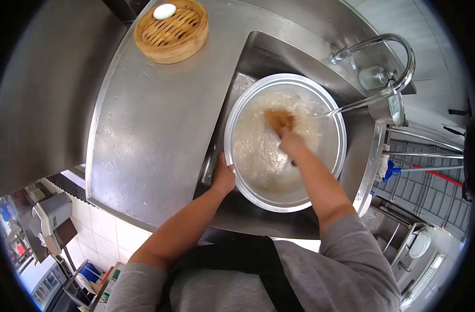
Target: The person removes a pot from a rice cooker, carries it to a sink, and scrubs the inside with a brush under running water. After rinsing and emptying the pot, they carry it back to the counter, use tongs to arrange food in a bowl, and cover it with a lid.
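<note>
A large round metal basin (233,140) sits in the steel sink, holding cloudy, bubbly water. My left hand (224,177) is closed on the near left side of its rim. Inside the basin, my right hand (292,143) is wrapped around a brown brush (279,119), probably a bamboo scrubbing brush, blurred by motion. The brush's fanned end points toward the upper left, against or in the water. From the curved faucet (408,57) at the right, a stream of water runs into the basin near the brush.
A steel counter (154,130) extends left of the sink (258,44). On it stands a round bamboo steamer (172,49) with a white egg-shaped object (164,11) on top. A metal container (389,110) and a clear glass-like vessel (374,78) are beside the faucet. Long-handled tools (425,169) lie at right.
</note>
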